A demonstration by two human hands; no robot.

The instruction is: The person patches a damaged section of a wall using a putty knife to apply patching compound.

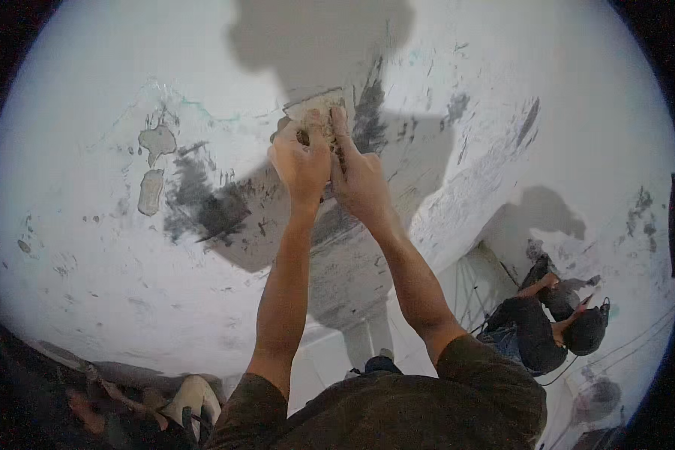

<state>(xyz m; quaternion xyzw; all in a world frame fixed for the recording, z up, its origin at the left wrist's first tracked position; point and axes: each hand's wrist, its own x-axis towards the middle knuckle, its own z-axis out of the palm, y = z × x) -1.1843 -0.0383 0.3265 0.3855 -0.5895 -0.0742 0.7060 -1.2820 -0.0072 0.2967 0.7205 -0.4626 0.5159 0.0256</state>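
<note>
Scraper (319, 100) lies a little left of centre, toward the far side of my view, against the marked white wall (225, 300). Its broad edge faces away from me and slants, the right corner farther off than the left; I cannot tell whether that edge is touching the surface. Pale, dirty residue coats its face. I have it pinched from both sides: the left hand (301, 159) is curled around its left part with one digit laid on the face, and the right hand (361, 184) is closed in from the right, a digit stretched along it toward the edge. The two hands press together at the near end of the tool.

A dark shadow (319, 37) falls just beyond it. Near the left hand, on the left, I make out a dark smudge (214, 206), and farther left two grey bare patches (157, 141). Another dark streak (370, 112) runs just right of the right hand. On the near right, well apart from me, a co-worker (529, 330) in dark clothes crouches beside the wall, arms bent; what they hold is too small to tell. The near left corner is dim, with a pale cloth-like shape (193, 397).
</note>
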